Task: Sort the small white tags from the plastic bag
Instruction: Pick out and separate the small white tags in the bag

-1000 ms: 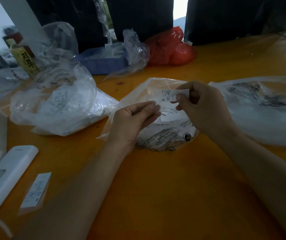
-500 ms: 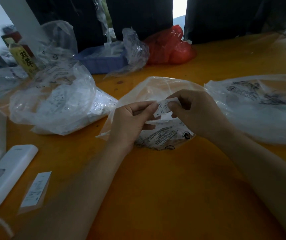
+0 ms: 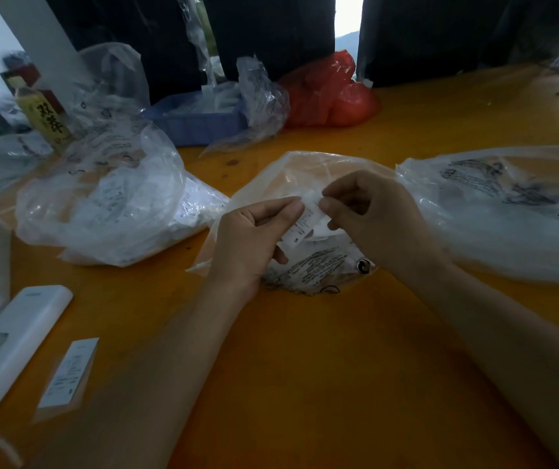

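An orange wooden table (image 3: 322, 367) filled most of the frame, its top smooth and glossy. Along the upper edge stood dark shapes, perhaps chair backs or hanging cloth; the dim light made it hard to tell. A strip of bright daylight showed between them at upper centre.

At the centre of the frame both hands met over a clear plastic bag (image 3: 308, 184) lying flat on the table, black print showing on its lower part. The left hand (image 3: 251, 238) and the right hand (image 3: 376, 218) held a small white tag (image 3: 305, 221) between them, just above the bag. The right thumb and forefinger pinched the tag's upper end; the left fingertips, curled, gripped its edge beside them. The tag's long axis ran from upper right to lower left, the lower end hanging free toward the left palm, printed face toward the camera.

In the left half of the frame lay a fuller clear bag (image 3: 102, 211) holding white paper slips. At the right edge lay another clear bag (image 3: 508, 211) with dark print. In the upper middle sat a blue tray (image 3: 200, 120), a crumpled red bag (image 3: 328, 93) just right of it. A yellow bottle (image 3: 48, 120) with black characters stood at upper left. At lower left lay a white remote (image 3: 10, 346), and just beside it a single white card (image 3: 68, 370) lay flat.
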Tool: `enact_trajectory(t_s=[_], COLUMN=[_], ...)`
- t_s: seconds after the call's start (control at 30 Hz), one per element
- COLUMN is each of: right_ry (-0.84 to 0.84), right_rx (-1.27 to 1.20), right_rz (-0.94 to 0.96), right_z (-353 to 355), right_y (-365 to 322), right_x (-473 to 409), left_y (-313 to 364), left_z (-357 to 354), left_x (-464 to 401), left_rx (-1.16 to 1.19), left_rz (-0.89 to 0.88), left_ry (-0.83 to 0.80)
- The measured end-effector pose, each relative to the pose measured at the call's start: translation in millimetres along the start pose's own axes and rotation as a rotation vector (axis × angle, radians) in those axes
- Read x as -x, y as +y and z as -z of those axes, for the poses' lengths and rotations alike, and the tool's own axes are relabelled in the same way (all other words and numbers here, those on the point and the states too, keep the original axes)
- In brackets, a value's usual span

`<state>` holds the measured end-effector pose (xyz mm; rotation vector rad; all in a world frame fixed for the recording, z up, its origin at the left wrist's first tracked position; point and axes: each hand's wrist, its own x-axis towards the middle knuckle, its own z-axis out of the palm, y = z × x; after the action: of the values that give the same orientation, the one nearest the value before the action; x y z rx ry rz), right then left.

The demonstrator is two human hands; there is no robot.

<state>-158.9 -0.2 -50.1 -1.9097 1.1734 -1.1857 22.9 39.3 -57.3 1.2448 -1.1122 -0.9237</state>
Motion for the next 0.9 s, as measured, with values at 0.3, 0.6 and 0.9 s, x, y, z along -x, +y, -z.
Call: enact_trajectory(t_s=[0.3, 0.6, 0.9], right_ry=[0.006, 0.332, 0.169], right_rx=[0.046, 0.134, 0.852], right_rz=[0.035, 0.0, -0.278], right_z=[-3.3, 28.1, 76.7], right_y=[-3.7, 4.7, 22.0], right_x=[3.3, -12.4, -25.5], left_y=[-1.3, 29.4, 16.4], left_z=[1.3, 59.1, 147.4], left_x=[-4.5, -22.6, -38.3], left_rx=[0.12, -0.679, -0.998], left_rz=[0.012, -0.688, -0.172], left_ry=[-0.025, 0.656, 0.816])
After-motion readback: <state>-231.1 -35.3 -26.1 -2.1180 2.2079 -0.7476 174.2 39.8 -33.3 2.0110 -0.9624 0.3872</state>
